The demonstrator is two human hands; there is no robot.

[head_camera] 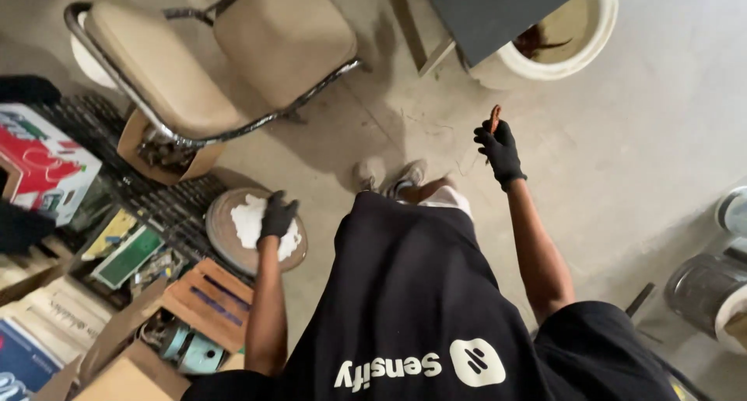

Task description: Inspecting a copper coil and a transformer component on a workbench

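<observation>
I stand over a concrete floor, both hands in black gloves. My left hand [277,215] presses down on white material [249,218] lying on a round brown disc [226,238] on the floor. Off to the right, my right hand [499,150] is raised and closed around a thin brown stick-like piece [494,118] that pokes up from the fist. My shoes [391,175] show between the two hands.
A beige padded metal-frame chair [202,59] stands at upper left. A white bucket [576,55] with a dark lid is at the top right. Cardboard boxes [140,346], a black grate [167,203] and clutter fill the left. Metal cans [704,292] sit at right.
</observation>
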